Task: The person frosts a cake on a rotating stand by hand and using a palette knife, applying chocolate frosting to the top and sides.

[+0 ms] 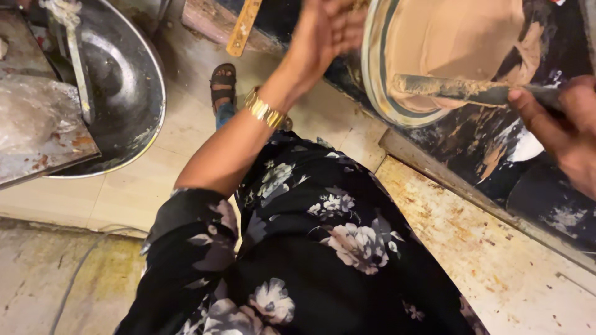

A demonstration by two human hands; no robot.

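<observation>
I see my left hand [326,31] gripping the tilted bowl's [379,93] rim; my right hand [568,130] clasps a spatula [459,90], scraping; much batter [459,37] remains.

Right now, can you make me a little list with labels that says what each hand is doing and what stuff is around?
left hand: left hand grips the rim of the round metal pan, tilted on its side
right hand: right hand holds a flat scraper smeared with paste
pan contents: tan batter coats the inside
scraper position: blade lies across the pan's lower part
wrist: gold bangle
farther left: big empty metal bowl on the floor
clothing: black floral sleeve
</observation>
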